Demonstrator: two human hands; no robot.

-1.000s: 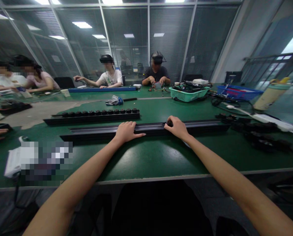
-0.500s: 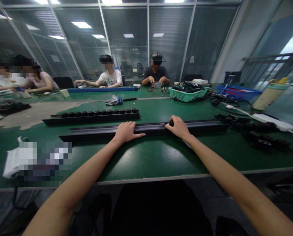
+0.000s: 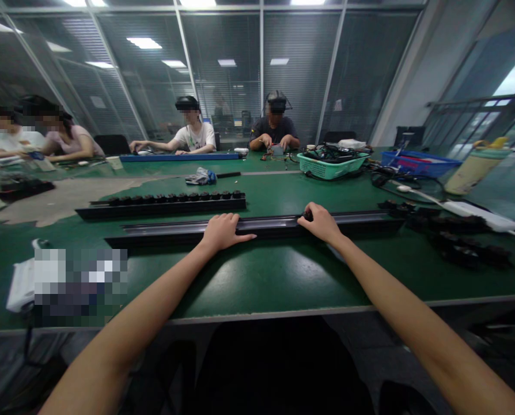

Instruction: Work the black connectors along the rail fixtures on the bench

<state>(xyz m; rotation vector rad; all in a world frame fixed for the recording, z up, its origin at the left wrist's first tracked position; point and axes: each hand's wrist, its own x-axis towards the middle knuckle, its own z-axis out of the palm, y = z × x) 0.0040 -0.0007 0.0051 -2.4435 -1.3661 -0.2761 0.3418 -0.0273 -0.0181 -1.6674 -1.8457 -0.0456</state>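
Observation:
A long black rail [image 3: 162, 231] lies across the green table in front of me. My left hand [image 3: 222, 230] rests on the rail near its middle, fingers curled over its edge and the thumb stretched out to the right. My right hand [image 3: 322, 222] is closed on a small black part [image 3: 308, 216] that sits in the rail's channel. Behind it lies a second black rail [image 3: 110, 211] with a row of several small black parts [image 3: 175, 197] seated along its top.
Loose black parts [image 3: 451, 236] lie at the right. Farther back stand a green basket [image 3: 329, 168] of cables, a blue tray [image 3: 419, 163] and a bottle [image 3: 473, 167]. Several people sit along the far and left sides. A white object [image 3: 19, 285] lies near the front left edge.
My right hand has slid a little to the right along the rail with the small part. A hand that showed at the far left edge is gone. My left hand has stayed put.

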